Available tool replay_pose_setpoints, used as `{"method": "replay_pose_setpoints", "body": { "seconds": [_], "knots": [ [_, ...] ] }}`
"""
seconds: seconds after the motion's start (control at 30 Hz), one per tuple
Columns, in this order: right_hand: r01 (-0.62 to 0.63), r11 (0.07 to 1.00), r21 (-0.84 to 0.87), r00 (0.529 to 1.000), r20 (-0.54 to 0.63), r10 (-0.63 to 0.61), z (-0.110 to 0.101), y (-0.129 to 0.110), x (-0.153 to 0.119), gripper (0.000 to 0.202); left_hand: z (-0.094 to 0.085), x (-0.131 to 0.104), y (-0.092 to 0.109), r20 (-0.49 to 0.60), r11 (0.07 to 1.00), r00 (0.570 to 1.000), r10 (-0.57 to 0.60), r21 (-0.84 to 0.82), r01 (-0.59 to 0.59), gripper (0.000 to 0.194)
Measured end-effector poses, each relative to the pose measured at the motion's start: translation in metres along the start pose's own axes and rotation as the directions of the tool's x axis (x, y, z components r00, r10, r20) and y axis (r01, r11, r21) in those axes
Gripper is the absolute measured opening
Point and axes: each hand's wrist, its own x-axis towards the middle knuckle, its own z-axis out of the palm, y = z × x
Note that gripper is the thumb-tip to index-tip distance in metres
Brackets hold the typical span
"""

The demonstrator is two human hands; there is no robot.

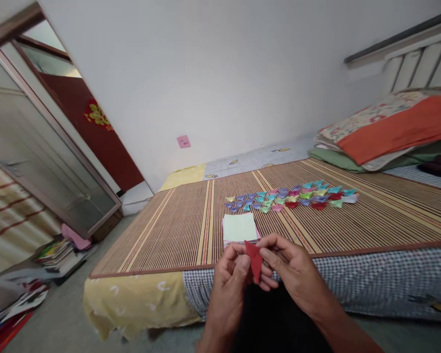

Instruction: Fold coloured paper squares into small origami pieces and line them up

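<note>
Between both hands is a folded piece of red paper (255, 261), pointed at its top and bottom. My left hand (233, 269) pinches its left side with the thumb in front. From the right, my right hand (284, 260) grips the opposite edge between thumb and fingers. Just beyond the hands lies a stack of square paper sheets (239, 228), pale green on top with pink edges below. Rows of small folded paper pieces (290, 205) in blue, green, pink, yellow and red spread over the mat behind the stack.
A striped woven mat (176, 220) covers the bed, with a patterned sheet (139, 294) hanging over its front edge. Pillows (397, 122) are piled at the right. On the left are a door (51, 127) and stacked books (59, 255) on the floor.
</note>
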Motion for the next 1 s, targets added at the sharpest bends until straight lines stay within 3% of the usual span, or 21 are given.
{"method": "replay_pose_setpoints", "body": {
  "seconds": [0.23,0.33,0.4,0.47,0.57,0.67,0.73,0.8,0.93,1.0],
  "knots": [
    [0.044,0.999,0.021,0.998,0.035,-0.045,0.002,0.0,-0.002,0.024,0.005,-0.004,0.004,-0.046,0.997,0.998,0.05,0.055,-0.047,0.024],
    [0.073,0.995,-0.066,0.997,0.029,-0.071,0.002,-0.001,-0.003,0.021,0.007,-0.008,0.008,-0.092,0.987,0.993,0.075,0.146,-0.061,0.022],
    [0.156,0.968,-0.197,0.987,0.003,-0.158,0.002,-0.002,-0.004,0.015,0.007,-0.011,0.009,-0.135,0.959,0.984,0.118,0.274,-0.077,0.026],
    [0.302,0.868,-0.394,0.939,-0.034,-0.342,0.004,-0.005,-0.007,0.006,0.006,-0.014,0.01,-0.197,0.872,0.95,0.242,0.473,-0.124,0.03],
    [0.469,0.641,-0.607,0.822,0.036,-0.568,0.01,-0.013,-0.012,0.018,0.001,-0.018,0.009,-0.181,0.64,0.839,0.514,0.731,-0.234,0.038],
    [0.576,0.508,-0.64,0.757,0.182,-0.628,0.018,-0.017,-0.016,0.024,-0.003,-0.02,0.007,-0.029,0.448,0.746,0.665,0.815,-0.367,0.053],
    [0.623,0.448,-0.642,0.718,0.24,-0.654,0.022,-0.015,-0.017,0.024,-0.003,-0.021,0.005,0.024,0.398,0.727,0.686,0.824,-0.402,0.056],
    [0.65,0.394,-0.65,0.682,0.27,-0.68,0.025,-0.012,-0.016,0.026,-0.001,-0.022,0.005,-0.009,0.435,0.746,0.666,0.817,-0.379,0.051],
    [0.687,0.313,-0.656,0.606,0.281,-0.744,0.024,-0.007,-0.015,0.034,0.006,-0.026,0.006,-0.239,0.698,0.805,0.542,0.662,-0.273,0.035],
    [0.703,0.314,-0.638,0.585,0.268,-0.765,0.023,-0.007,-0.016,0.037,0.01,-0.027,0.007,-0.301,0.783,0.816,0.493,0.561,-0.267,0.032]
  ]
}}
